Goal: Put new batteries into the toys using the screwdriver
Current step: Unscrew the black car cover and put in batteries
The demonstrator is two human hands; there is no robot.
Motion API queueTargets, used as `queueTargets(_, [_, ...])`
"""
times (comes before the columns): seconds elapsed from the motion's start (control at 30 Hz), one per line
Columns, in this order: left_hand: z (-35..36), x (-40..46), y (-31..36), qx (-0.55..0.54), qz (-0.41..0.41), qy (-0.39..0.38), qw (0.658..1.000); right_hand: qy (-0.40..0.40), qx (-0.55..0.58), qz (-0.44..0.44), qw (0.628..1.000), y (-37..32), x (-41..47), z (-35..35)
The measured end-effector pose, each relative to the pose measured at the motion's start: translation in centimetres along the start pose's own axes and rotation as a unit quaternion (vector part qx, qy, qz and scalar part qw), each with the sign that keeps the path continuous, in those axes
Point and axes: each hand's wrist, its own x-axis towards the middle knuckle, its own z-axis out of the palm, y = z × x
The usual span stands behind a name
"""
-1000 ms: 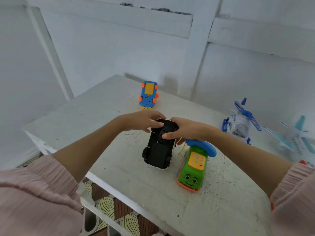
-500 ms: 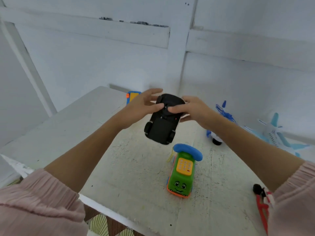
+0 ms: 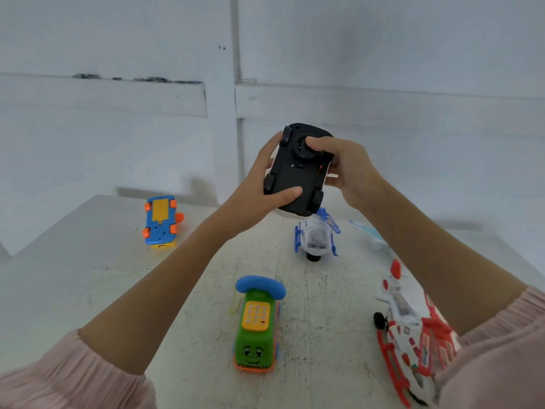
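From my seat I cannot see the top of the black plastic toy car (image 3: 295,175); only its underside faces me. My left hand (image 3: 259,190) covers the car's left flank and my right hand (image 3: 345,169) its right flank, the right thumb masking part of the round fitting. The small markings on the underside are too small to read. My right forearm hides most of the pale blue and white toy plane (image 3: 370,236), which is blurred. The red and white toy helicopter (image 3: 410,335) runs off the bottom edge, its tail behind my pink sleeve (image 3: 498,358)
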Motion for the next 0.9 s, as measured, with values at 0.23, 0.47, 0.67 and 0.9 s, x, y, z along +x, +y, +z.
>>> queueTargets(0.23, [5.5, 2.4, 1.5, -0.021, 0.033, -0.048, 0.998, 0.066, 0.036, -0.034, 0.997, -1.1, -1.4, -4.9])
queueTargets(0.47, [12.7, 4.6, 2.4, -0.078, 0.038, -0.075, 0.993, 0.090, 0.049, -0.045, 0.994, -1.9, -3.7, -12.2])
queueTargets(0.67, [19.5, 5.0, 3.3, -0.086, 0.046, -0.069, 0.993, 0.067, 0.004, -0.046, 0.997, -1.4, -5.1, -19.0])
queueTargets(0.9, [24.0, 4.3, 3.1, -0.013, 0.049, -0.047, 0.998, 0.028, -0.183, -0.023, 0.982, 3.2, -8.5, -26.7])
